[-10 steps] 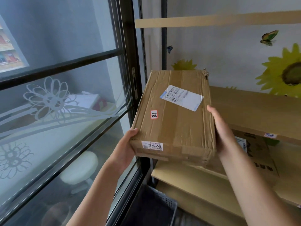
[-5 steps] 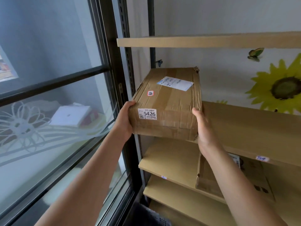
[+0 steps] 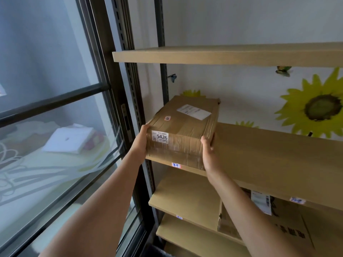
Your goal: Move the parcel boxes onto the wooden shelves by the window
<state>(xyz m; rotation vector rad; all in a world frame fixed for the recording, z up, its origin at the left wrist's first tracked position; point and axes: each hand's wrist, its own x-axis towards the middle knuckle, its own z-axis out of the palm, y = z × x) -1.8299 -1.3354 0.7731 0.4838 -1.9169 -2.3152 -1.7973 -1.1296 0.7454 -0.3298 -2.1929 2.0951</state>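
A brown cardboard parcel box (image 3: 183,127), taped and labelled 5426, rests on the left end of the middle wooden shelf (image 3: 269,154), its near end flush with the shelf's front edge. My left hand (image 3: 140,143) grips the box's near left corner. My right hand (image 3: 208,151) grips its near right corner. Another parcel box (image 3: 259,225) lies on the lower shelf (image 3: 185,197), partly hidden by my right forearm.
The window (image 3: 55,127) with its dark frame stands close on the left. A black slotted upright (image 3: 130,89) runs beside the shelves. An upper shelf (image 3: 222,55) hangs above. The wall behind has sunflower decals (image 3: 315,106). A dark basket (image 3: 157,252) sits at the bottom.
I have raised the box and pushed it forward until it sits on the middle shelf. Both hands stay at its near corners. The view has tilted upward.
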